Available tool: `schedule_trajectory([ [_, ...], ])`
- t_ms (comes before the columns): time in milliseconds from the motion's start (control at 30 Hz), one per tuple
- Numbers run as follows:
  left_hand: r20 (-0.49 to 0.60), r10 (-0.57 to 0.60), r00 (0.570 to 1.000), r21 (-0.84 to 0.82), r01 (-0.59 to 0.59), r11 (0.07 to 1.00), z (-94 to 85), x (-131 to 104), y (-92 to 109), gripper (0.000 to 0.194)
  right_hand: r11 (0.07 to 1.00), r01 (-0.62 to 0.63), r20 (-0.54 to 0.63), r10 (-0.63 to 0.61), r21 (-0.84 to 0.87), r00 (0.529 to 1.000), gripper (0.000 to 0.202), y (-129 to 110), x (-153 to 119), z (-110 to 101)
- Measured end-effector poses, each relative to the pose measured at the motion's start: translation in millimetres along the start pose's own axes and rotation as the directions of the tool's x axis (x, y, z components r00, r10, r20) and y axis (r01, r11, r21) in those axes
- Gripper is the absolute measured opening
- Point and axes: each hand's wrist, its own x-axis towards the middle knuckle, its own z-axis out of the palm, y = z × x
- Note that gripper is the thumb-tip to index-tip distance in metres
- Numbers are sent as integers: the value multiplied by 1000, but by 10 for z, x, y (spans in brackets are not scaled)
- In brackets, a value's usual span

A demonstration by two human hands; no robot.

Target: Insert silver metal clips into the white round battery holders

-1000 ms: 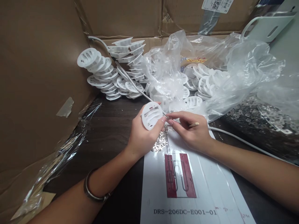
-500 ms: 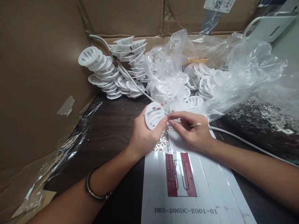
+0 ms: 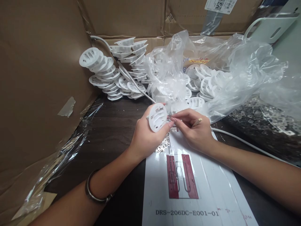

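My left hand (image 3: pixel 147 135) grips a round white plastic cover (image 3: pixel 158 117) with curved slots and small metal bits in it, its slotted face turned up towards me. Just right of it, my right hand (image 3: pixel 194 128) is closed, thumb and forefinger pinched together. A thin pale wooden stick (image 3: pixel 197 122) is tucked in that hand, its end poking out near the knuckles. Whatever small piece sits at the pinched fingertips is too tiny to make out. Below the hands, a scatter of small metal plates (image 3: pixel 162 146) lies at the edge of a printed sheet (image 3: pixel 211 185).
Stacks of white round covers (image 3: pixel 103 73) stand at the back left. More covers (image 3: pixel 209 81) lie partly under a clear plastic bag (image 3: pixel 249 69). On the right is a heap of metal pieces (image 3: pixel 265 119). A white cable (image 3: pixel 246 141) crosses the dark table; cardboard (image 3: pixel 42 62) walls the left.
The white cover in my left hand has shifted slightly right and tilted. My right fingertips have drawn a little away from its edge.
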Motion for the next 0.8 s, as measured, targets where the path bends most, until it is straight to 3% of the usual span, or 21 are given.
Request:
schedule_trajectory([
  [267,87,14,996,73,-20,997,-17,-3,-3,57,998,-58,-19,58,-39,998,11,-17,2,-13],
  [500,233,19,972,46,-31,998,-46,-30,67,53,996,-89,23,89,21,996,16,-21,5,-21],
  [700,169,47,984,38,-54,998,-49,-43,55,49,995,-91,40,89,48,995,15,-31,0,-16],
  [800,204,37,978,53,-49,997,-55,-38,59,49,997,-77,32,76,27,997,14,-29,1,-18],
])
